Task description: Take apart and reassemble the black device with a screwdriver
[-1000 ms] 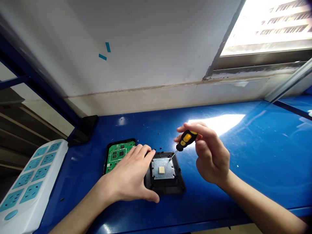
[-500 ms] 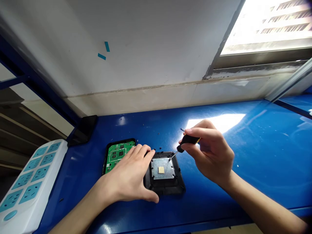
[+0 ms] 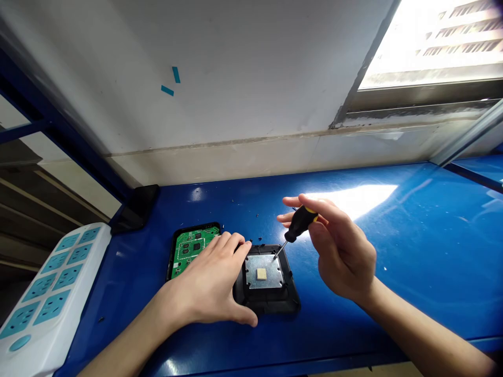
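Note:
A black square housing (image 3: 267, 303) lies on the blue bench, with a silver metal plate (image 3: 264, 271) and a small beige pad at its centre. My left hand (image 3: 210, 285) lies flat along the housing's left side, thumb at its near corner, fingers on its far left corner. My right hand (image 3: 340, 248) pinches a small black-and-yellow screwdriver (image 3: 298, 223) between fingertips. The tool's tip touches the plate's far right corner. A green circuit board (image 3: 191, 250) in a black tray sits just left, partly under my left hand.
A white power strip (image 3: 43, 293) with teal sockets lies at the left edge of the blue bench (image 3: 393, 262). A black block (image 3: 137, 207) sits in the far left corner. Tiny dark screws (image 3: 257, 214) are scattered behind the housing. A wall and window rise behind.
My right fingers have rolled the screwdriver handle, closing over it and then opening again, with the tip staying on the same corner. My left hand has not moved.

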